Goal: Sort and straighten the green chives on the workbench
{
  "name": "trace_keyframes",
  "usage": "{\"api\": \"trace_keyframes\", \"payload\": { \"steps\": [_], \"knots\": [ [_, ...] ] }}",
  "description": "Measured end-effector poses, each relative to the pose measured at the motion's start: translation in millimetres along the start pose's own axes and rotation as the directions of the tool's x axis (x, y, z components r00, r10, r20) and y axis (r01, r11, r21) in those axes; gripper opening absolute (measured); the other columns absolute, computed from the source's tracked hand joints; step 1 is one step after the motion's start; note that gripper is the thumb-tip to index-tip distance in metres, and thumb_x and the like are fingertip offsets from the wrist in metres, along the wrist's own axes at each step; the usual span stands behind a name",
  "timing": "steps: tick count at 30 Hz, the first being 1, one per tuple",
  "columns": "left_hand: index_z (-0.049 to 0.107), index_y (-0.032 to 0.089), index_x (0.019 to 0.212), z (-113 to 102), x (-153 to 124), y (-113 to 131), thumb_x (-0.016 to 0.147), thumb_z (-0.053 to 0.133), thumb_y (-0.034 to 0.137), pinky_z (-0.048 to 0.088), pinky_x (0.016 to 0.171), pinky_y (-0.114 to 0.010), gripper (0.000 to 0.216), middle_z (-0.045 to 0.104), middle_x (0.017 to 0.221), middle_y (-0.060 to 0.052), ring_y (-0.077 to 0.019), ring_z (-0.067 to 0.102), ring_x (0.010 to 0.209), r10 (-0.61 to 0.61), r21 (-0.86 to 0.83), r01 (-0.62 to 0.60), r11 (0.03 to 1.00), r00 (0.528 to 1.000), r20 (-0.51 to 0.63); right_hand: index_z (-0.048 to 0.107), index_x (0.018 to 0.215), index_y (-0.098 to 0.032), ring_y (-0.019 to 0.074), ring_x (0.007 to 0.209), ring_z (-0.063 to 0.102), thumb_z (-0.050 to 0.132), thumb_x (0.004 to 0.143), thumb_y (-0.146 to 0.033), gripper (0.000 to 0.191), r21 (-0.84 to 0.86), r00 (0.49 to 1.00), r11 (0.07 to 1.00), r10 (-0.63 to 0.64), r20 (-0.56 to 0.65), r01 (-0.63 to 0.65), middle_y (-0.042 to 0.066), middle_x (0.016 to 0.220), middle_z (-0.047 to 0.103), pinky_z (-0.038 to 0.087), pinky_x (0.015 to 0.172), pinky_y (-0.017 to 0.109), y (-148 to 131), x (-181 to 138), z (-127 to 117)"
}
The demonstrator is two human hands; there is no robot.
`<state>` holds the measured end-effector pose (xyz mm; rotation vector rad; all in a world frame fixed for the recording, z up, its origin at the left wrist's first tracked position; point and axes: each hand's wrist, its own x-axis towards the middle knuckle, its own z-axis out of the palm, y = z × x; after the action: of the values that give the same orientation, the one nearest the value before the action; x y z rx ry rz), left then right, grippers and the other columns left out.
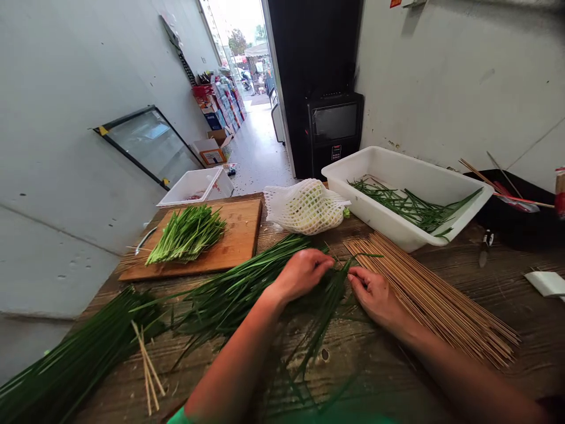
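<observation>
Long green garlic chives (331, 300) hang in a small bunch between my two hands, their leaves trailing toward me over the table. My left hand (304, 272) is closed, thumb and fingers pinched at the left side of the bunch's upper end. Facing it, my right hand (373, 291) pinches the bunch from the right. A thin stick seems to cross there, but the fingertips hide most of it. Under and beside my left forearm lies a larger pile of chives (247, 288). Many bamboo skewers (428, 294) are spread just beyond my right hand.
A wooden cutting board (242, 229) at the left bears cut green stalks (188, 232). Behind my hands sits a foam-netted bundle (309, 209). At the right, a white tub (375, 218) contains chives, near a small knife (485, 247). More chives (88, 347) and loose skewers (148, 371) lie front left.
</observation>
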<state>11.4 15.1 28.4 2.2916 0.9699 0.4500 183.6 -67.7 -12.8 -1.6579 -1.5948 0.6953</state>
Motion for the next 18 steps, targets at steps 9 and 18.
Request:
{"api": "trace_keyframes", "payload": {
  "steps": [9, 18],
  "knots": [
    [0.072, 0.02, 0.083, 23.3, 11.0, -16.3, 0.082, 0.06, 0.032, 0.035, 0.08, -0.038, 0.017, 0.062, 0.086, -0.008, -0.0238, 0.053, 0.092, -0.082, 0.502, 0.124, 0.856, 0.991, -0.106, 0.062, 0.077, -0.017, 0.0135, 0.051, 0.048, 0.039, 0.082, -0.035, 0.03, -0.059, 1.0, 0.998, 0.009, 0.024, -0.008, 0.001, 0.058, 0.057, 0.034, 0.047, 0.024, 2.5, -1.1, 1.4],
    [0.071, 0.015, 0.08, 30.5, 14.7, -8.7, 0.09, 0.045, 0.028, 0.034, 0.082, -0.039, 0.03, 0.068, 0.082, -0.012, -0.0248, 0.057, 0.088, -0.115, 0.512, 0.198, 0.836, 0.975, -0.188, 0.063, 0.077, -0.016, 0.0131, 0.05, 0.048, 0.038, 0.082, -0.037, 0.033, -0.058, 1.0, 0.998, 0.013, 0.018, -0.012, 0.002, 0.06, 0.058, 0.034, 0.047, 0.024, -2.0, -1.6, -0.2]
  ]
}}
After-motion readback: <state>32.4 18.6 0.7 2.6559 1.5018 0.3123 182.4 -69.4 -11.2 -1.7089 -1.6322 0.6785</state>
